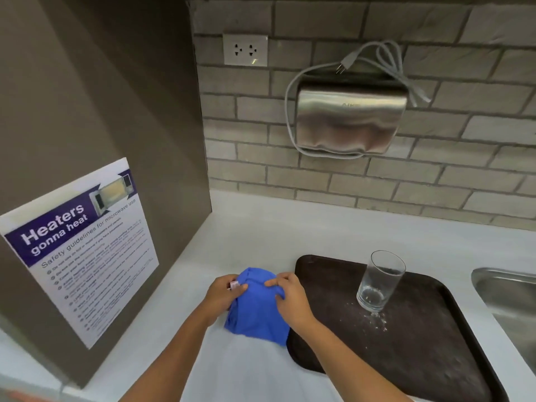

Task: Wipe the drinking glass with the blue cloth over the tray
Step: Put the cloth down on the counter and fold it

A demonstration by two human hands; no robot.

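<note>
Item 1, blue cloth (256,306): I see it bunched between both hands, over the white desk (255,233), at the left edge of the tray, its lower right corner just overlapping the tray's rim.

Item 2, left hand (222,295): forearm enters from the bottom of the view and angles up and right. My read is that the fingers (239,287) are closed narrow on the cloth's upper left edge, thumb on top, pinching a small white tag there.

Item 3, right hand (291,300): forearm enters from the lower right and runs up and left across the tray's near corner. The fingers (272,282) curl over the cloth's upper right edge, gripping the fabric; the back of the hand faces up.

Item 4, drinking glass (378,281): clear, upright, standing on the tray toward its far right part, well apart from both hands. I note no hand touching it. Pale specks or droplets lie on the tray surface at its base.

Item 5, tray (412,352): dark brown, rounded corners, flat on the desk, right of the cloth.

Item 6, sink (504,291): steel basin at the right edge, just beside the tray.

Item 7, wall fittings: a steel hand dryer (349,118) with its cord looped and unplugged, a double socket (245,50), brick-pattern tiling.

Item 8, microwave safety poster (81,248): fixed to the brown panel on the left.
</note>
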